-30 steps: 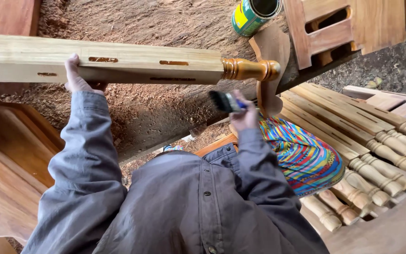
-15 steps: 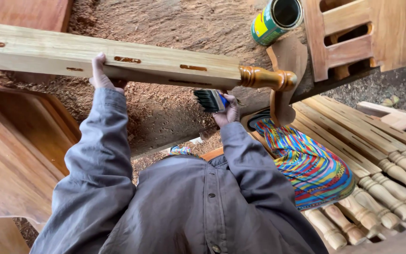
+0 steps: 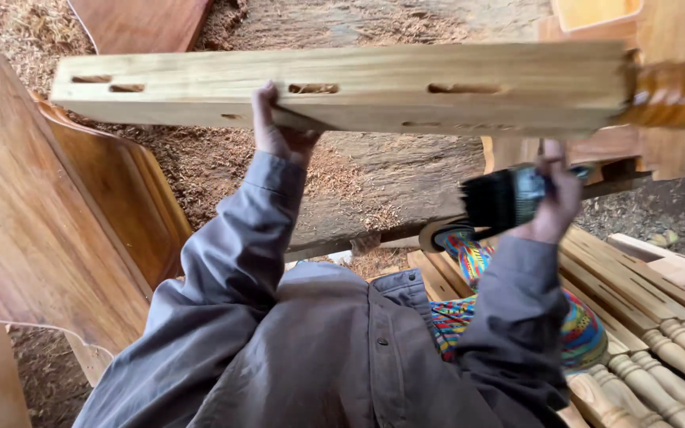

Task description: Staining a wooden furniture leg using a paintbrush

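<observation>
A long pale wooden post (image 3: 374,87) with several mortise slots lies across the top of the view. Its turned right end (image 3: 675,95) is glossy amber and blurred. My left hand (image 3: 279,131) grips the post from below, near its middle. My right hand (image 3: 552,198) holds a paintbrush with black bristles (image 3: 497,198), bristles pointing left, just under the post's right part and not touching it. Both arms wear grey sleeves.
Brown varnished wooden panels (image 3: 41,222) lean at the left. Sawdust (image 3: 200,166) covers the ground. Several turned spindles (image 3: 660,357) and slats lie at the lower right. A multicoloured cloth (image 3: 576,329) sits by my right arm. More wooden furniture parts (image 3: 667,24) stand at the top right.
The view has closed in on the post, which now fills the top. The paint can has left the view. The brush stays under the post's right part.
</observation>
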